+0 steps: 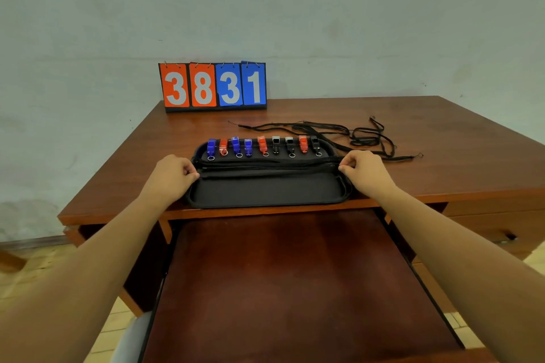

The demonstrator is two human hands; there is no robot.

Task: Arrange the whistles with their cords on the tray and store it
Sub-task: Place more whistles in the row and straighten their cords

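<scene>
A long black tray (265, 194) lies at the desk's front edge. Along its far side stands a row of several whistles (262, 145), blue, red and black, each with a small ring. A bundle of black cords (267, 168) is stretched straight across the tray's middle. My left hand (171, 175) pinches the bundle's left end and my right hand (364, 171) pinches its right end. More loose black cords (358, 135) lie tangled on the desk behind and to the right of the tray.
A flip scoreboard (213, 86) reading 38 31 stands at the back of the wooden desk (442, 150) against the wall. Below the desk's front edge a wide drawer or pull-out shelf (289, 283) is extended toward me. Small drawers sit at the right.
</scene>
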